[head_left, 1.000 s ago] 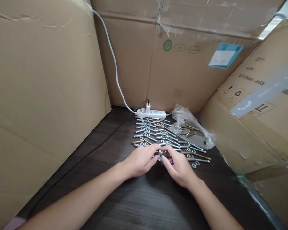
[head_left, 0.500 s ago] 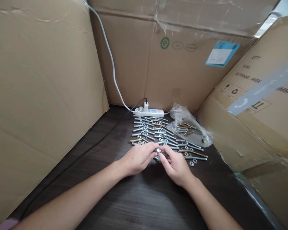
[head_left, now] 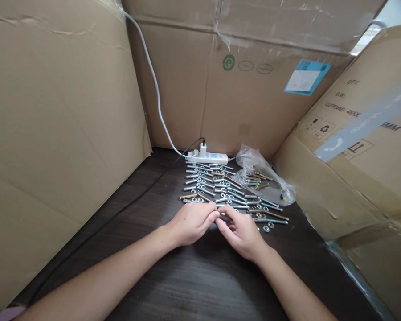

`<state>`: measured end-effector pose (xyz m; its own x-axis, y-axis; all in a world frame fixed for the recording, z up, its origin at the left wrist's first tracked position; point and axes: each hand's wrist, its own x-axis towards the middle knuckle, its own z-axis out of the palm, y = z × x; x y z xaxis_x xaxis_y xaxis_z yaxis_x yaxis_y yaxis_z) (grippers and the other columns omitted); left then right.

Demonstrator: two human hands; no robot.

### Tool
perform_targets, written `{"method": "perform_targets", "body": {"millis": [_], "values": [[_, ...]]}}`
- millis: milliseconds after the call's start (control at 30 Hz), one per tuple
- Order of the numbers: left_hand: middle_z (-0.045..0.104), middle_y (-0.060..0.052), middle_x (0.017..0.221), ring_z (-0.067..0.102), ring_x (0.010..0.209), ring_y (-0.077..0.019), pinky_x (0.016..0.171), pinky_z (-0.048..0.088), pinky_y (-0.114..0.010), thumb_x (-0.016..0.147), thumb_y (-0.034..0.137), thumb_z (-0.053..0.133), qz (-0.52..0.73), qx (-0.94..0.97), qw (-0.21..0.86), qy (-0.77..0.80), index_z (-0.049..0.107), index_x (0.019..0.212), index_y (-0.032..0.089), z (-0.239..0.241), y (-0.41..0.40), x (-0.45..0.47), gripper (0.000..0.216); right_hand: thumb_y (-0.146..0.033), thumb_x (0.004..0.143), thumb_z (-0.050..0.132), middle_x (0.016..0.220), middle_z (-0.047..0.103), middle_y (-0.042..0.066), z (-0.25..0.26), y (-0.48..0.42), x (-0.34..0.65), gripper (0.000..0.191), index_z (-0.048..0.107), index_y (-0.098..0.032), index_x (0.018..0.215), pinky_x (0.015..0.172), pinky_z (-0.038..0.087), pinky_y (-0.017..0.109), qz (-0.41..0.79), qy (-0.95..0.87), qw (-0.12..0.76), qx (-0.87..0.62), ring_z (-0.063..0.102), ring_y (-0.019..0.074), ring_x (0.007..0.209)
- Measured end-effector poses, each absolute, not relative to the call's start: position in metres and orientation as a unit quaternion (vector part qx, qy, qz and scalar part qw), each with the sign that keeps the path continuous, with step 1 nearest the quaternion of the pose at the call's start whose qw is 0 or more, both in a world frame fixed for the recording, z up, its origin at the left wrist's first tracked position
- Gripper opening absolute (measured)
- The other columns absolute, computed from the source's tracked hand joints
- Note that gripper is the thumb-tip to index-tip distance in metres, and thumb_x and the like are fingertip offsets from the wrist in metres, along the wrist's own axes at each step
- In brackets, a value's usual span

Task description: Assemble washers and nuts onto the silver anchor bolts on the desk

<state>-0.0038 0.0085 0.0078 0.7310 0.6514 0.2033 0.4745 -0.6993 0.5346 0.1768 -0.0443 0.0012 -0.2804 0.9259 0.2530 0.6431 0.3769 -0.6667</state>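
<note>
Both my hands meet over the near edge of several rows of metal bolts with washers and nuts [head_left: 217,185] laid out on a dark wooden table [head_left: 200,276]. My left hand [head_left: 194,223] is closed, its fingertips pinching a small metal piece that I cannot make out. My right hand [head_left: 240,234] is closed too, thumb and fingers pressed against the left fingertips. What sits between them is mostly hidden.
A clear plastic bag [head_left: 263,176] with more bolts lies right of the rows. A white power strip [head_left: 209,157] with a white cable [head_left: 155,89] sits at the back. Cardboard boxes [head_left: 53,125] wall in the left side, the back and the right.
The shiny nut or bolt head seen between my fingertips half a second ago is now covered by them. Both hands have drawn slightly closer together.
</note>
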Motion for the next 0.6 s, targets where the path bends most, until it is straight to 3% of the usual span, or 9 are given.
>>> {"method": "perform_targets", "body": {"millis": [167, 367, 600], "values": [[0.053, -0.001, 0.072, 0.048, 0.065, -0.0144, 0.062, 0.031, -0.025, 0.097, 0.033, 0.028, 0.198, 0.898, 0.236, 0.315, 0.048, 0.078, 0.019, 0.0111, 0.0066, -0.0037, 0.031, -0.028, 0.088, 0.048, 0.066, 0.058, -0.002, -0.0004, -0.0432, 0.1763, 0.013, 0.055, -0.021, 0.097, 0.054, 0.046, 0.018, 0.211, -0.772, 0.327, -0.503, 0.054, 0.0111, 0.055], [0.057, -0.004, 0.093, 0.052, 0.080, -0.0160, 0.073, 0.037, -0.026, 0.094, 0.025, 0.031, 0.247, 0.884, 0.267, 0.295, 0.047, 0.100, 0.020, 0.0157, 0.0028, -0.0060, 0.018, -0.026, 0.084, 0.051, 0.066, 0.060, -0.001, -0.0018, -0.0431, 0.1761, 0.016, 0.055, -0.021, 0.099, 0.053, 0.047, 0.019, 0.199, -0.757, 0.365, -0.504, 0.054, 0.0110, 0.053], [0.057, -0.005, 0.099, 0.054, 0.087, -0.0164, 0.078, 0.039, -0.026, 0.094, 0.021, 0.029, 0.245, 0.885, 0.294, 0.266, 0.047, 0.104, 0.019, 0.0136, 0.0042, -0.0076, 0.021, -0.025, 0.084, 0.051, 0.068, 0.059, -0.001, -0.0023, -0.0420, 0.1759, 0.016, 0.055, -0.021, 0.099, 0.053, 0.049, 0.019, 0.213, -0.746, 0.371, -0.510, 0.056, 0.0115, 0.055]]}}
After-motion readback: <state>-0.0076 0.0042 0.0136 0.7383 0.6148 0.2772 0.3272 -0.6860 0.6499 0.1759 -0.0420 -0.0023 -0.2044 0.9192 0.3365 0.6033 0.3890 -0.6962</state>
